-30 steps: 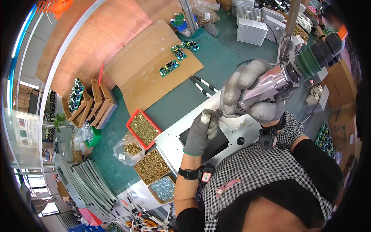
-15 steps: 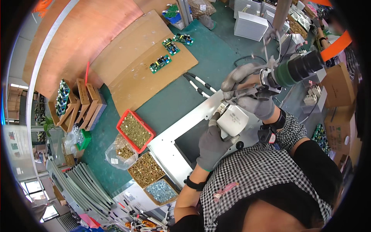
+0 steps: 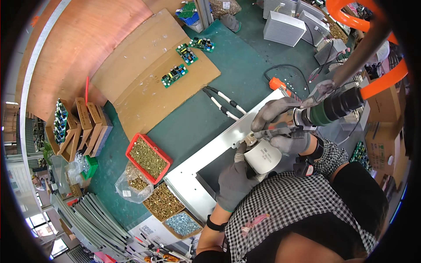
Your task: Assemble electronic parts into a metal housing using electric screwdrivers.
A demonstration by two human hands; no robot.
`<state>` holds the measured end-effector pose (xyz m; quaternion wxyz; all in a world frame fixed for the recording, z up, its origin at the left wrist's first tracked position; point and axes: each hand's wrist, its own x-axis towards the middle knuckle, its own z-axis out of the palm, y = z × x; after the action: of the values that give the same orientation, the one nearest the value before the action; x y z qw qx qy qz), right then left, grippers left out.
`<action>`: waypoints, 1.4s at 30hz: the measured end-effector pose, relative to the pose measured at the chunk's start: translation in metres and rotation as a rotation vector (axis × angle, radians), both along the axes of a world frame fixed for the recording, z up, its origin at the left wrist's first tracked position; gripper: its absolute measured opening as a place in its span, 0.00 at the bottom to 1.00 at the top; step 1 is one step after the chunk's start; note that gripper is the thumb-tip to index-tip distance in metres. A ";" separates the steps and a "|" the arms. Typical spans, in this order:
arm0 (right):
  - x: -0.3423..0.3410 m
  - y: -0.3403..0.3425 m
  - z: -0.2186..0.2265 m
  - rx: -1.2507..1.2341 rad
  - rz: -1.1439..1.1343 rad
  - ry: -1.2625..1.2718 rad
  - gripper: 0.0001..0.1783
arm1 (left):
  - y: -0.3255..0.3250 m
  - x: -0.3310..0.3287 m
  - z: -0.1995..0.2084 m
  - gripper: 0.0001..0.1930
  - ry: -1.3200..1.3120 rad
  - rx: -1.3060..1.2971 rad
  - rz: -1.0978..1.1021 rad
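Note:
My left hand (image 3: 237, 186), in a grey glove, steadies a white rounded component (image 3: 264, 158) with printing on its face, thumb and fingers against its upper left edge. The component sits at the right part of a silver metal chassis (image 3: 189, 179) with a dark recess. My right hand (image 3: 275, 117), also gloved, is wrapped round the metal front of a green and black power screwdriver (image 3: 330, 110). Its front end points left, toward the small metal fitting (image 3: 250, 139) at the component's top. Fingers hide whether the bit touches the fitting.
Left of the chassis are a red bin of small brass-coloured parts (image 3: 149, 158), a box of screws (image 3: 164, 201) and a box of silvery hardware (image 3: 182, 223). Circuit boards (image 3: 174, 75) lie on cardboard. White cables (image 3: 222, 105) lie behind the chassis; an orange hose (image 3: 386, 79) trails from the screwdriver.
My right hand and the screwdriver have come down, closer to the component's top fitting. My left hand stays on the component, and the whole view has shifted slightly.

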<state>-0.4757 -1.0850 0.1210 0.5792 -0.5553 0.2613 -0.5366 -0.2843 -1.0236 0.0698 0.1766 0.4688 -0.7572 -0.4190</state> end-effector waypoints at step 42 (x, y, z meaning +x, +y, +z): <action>0.021 0.012 -0.019 0.155 -0.133 -0.041 0.17 | 0.008 0.001 -0.022 0.27 -0.167 -0.154 -0.027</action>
<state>-0.4546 -1.0731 0.1021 0.5886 -0.4792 0.3263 -0.5634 -0.2834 -1.0158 0.0478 0.1429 0.4768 -0.8056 -0.3214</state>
